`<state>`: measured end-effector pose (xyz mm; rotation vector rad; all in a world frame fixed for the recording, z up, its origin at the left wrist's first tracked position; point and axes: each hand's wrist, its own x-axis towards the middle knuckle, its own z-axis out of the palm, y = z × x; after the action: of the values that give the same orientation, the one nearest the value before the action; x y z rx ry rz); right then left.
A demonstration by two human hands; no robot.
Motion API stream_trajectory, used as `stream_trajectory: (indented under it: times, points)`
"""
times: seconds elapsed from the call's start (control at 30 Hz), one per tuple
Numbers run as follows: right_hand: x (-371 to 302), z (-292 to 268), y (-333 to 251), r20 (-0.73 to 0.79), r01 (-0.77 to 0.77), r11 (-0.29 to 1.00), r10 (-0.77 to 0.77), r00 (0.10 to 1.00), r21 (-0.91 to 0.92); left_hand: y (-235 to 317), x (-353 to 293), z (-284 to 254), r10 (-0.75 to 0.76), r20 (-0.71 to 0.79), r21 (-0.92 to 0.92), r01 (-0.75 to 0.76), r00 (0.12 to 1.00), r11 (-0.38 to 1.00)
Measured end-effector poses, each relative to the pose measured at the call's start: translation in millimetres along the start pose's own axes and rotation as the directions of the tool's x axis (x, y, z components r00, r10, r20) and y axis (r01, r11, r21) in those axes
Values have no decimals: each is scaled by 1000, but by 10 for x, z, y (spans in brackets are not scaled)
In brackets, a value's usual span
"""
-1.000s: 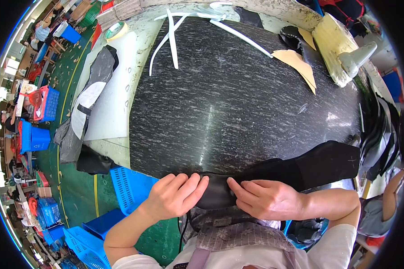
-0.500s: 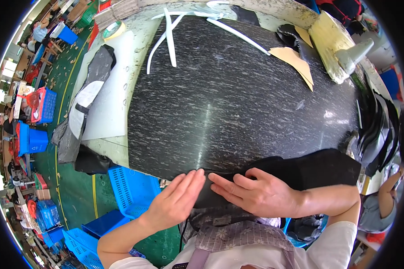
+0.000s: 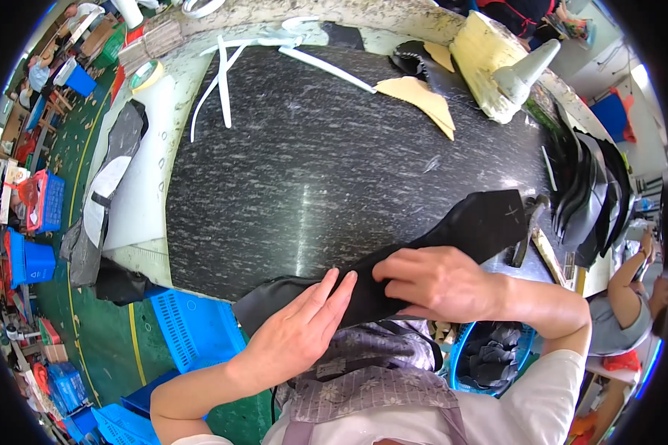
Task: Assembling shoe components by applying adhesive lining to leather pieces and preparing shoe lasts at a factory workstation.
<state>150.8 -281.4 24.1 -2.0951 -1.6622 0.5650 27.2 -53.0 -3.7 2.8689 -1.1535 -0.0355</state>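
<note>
A long black sheet piece (image 3: 490, 222), leather-like, lies along the near edge of the dark, light-flecked work surface (image 3: 267, 170). It slants up toward the right, where a small pale cross mark shows on its wide end. My left hand (image 3: 293, 337) rests on the piece's left part with fingers straight and flat. Close beside it, my right hand (image 3: 445, 282) has its fingers curled onto the middle of the piece, gripping it; the thumb is mostly hidden.
White strips (image 3: 223, 85) and tan pieces (image 3: 423, 104) lie at the back. A yellowish block (image 3: 486, 67) bears a grey cone. Black pieces (image 3: 590, 185) are stacked at right, near a dark curved tool (image 3: 531, 230). Blue baskets (image 3: 197, 326) stand below the table.
The black piece has swung from lying along the edge to a slant, its right end raised farther onto the surface. My right hand has shifted up with curled fingers. The view has shifted too.
</note>
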Motion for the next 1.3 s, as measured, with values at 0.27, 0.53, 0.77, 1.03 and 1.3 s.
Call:
stream_trajectory:
  times: [0.27, 0.53, 0.77, 1.03, 1.3]
  points:
    - [-261, 501, 121, -349, 106, 843, -329, 877, -528, 6, 266, 116, -31, -251, -487, -98, 967, 868]
    - [-1346, -501, -36, -836, -363, 902, 5, 549, -233, -510, 283, -153, -666, -481, -704, 202, 570, 681]
    - [-4531, -598, 2169, -998, -981, 185, -18, 63, -65, -320, 293, 174, -327, -493, -393, 129, 806, 910]
    - [-2720, -722, 1676, -995, -862, 497, -64, 77, -98, -2013, -1590, -55, -752, -603, 53, 955, 264, 292]
    - [-576, -653, 448, -820, -439, 874, 90, 565, -207, -1534, -1256, -502, -759, -648, -613, 552, 57, 565]
